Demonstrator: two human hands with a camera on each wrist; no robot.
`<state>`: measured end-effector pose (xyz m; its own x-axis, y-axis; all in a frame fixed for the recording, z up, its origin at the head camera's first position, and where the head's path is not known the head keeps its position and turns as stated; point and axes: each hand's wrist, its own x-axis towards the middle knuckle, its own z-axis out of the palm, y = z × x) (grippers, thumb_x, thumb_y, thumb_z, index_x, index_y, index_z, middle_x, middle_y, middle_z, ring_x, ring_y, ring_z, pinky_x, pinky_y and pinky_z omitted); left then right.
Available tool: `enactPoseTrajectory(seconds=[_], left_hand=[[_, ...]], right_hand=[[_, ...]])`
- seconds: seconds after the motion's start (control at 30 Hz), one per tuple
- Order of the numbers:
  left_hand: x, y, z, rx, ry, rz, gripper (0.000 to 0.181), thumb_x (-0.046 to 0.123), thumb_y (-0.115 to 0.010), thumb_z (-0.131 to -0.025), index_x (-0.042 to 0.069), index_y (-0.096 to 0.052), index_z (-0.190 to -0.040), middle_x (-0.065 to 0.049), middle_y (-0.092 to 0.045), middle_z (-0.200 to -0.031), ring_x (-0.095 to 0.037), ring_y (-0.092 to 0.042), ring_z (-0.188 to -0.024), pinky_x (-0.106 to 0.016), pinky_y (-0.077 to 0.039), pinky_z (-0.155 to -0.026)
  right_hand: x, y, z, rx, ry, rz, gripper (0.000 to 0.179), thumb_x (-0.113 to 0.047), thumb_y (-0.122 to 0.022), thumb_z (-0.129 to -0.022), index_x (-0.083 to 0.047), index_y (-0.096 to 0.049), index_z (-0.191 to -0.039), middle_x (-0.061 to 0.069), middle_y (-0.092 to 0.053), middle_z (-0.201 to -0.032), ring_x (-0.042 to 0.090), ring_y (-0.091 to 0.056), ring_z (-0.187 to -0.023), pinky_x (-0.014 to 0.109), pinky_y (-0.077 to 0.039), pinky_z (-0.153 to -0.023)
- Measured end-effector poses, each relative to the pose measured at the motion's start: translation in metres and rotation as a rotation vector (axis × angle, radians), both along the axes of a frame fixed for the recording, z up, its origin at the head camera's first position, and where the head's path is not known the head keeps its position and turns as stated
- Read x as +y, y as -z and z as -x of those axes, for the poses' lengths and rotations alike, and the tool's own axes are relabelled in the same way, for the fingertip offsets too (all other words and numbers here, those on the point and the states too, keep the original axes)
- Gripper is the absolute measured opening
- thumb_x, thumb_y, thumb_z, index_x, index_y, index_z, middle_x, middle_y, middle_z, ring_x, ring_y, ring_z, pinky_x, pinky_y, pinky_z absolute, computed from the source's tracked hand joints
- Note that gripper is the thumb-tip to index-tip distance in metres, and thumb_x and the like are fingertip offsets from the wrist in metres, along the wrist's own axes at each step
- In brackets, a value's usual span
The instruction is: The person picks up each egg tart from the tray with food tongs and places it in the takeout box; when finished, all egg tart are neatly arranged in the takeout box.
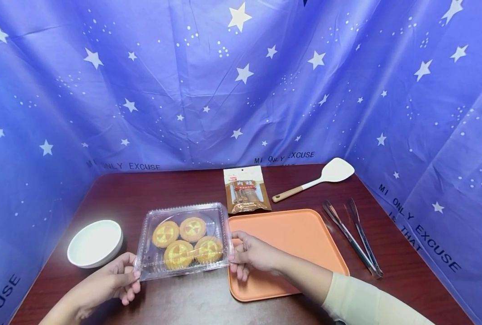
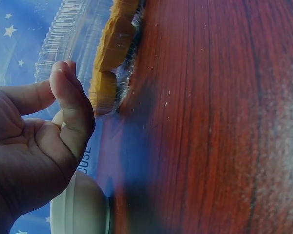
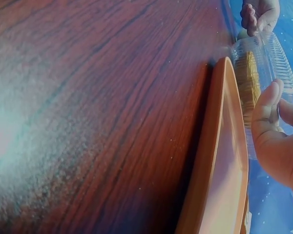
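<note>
A clear plastic clamshell box [image 1: 208,215] with several round yellow egg tarts [image 1: 178,255] inside is held between both hands. At its near left corner, the left hand [image 1: 116,277] pinches the rim between thumb and fingers. On the opposite side the right hand [image 1: 255,257] grips the right edge, with its lower fingers over the orange tray [image 1: 293,234]. The lid looks closed over the tarts. In the left wrist view, the box's underside hangs above the wooden table, the left hand [image 2: 49,131] at its edge.
A white bowl [image 1: 95,243] stands left of the box. Behind the tray lies a brown-and-white food packet [image 1: 246,189], with a white spatula [image 1: 322,176] to its right. Metal tongs [image 1: 356,239] lie right of the tray. Blue star-patterned curtains [image 1: 208,85] enclose the table.
</note>
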<state>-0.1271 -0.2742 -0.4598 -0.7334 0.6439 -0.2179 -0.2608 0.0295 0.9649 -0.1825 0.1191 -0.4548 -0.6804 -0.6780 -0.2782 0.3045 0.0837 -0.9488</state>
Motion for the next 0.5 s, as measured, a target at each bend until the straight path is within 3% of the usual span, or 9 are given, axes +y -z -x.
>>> enactPoseTrajectory(seconds=[0.5], left_hand=[[-0.0002, 0.0010, -0.0007, -0.001, -0.019, 0.044, 0.015, 0.008, -0.043, -0.104, 0.002, -0.037, -0.116, -0.005, -0.064, -0.085, -0.012, -0.063, -0.069, -0.028, -0.057, -0.062]], right_hand=[[-0.0022, -0.0021, -0.0004, 0.012, 0.027, -0.022, 0.054, 0.002, -0.058, -0.093, -0.004, -0.032, -0.140, 0.010, -0.064, -0.069, 0.011, -0.056, -0.048, 0.024, -0.051, -0.044]])
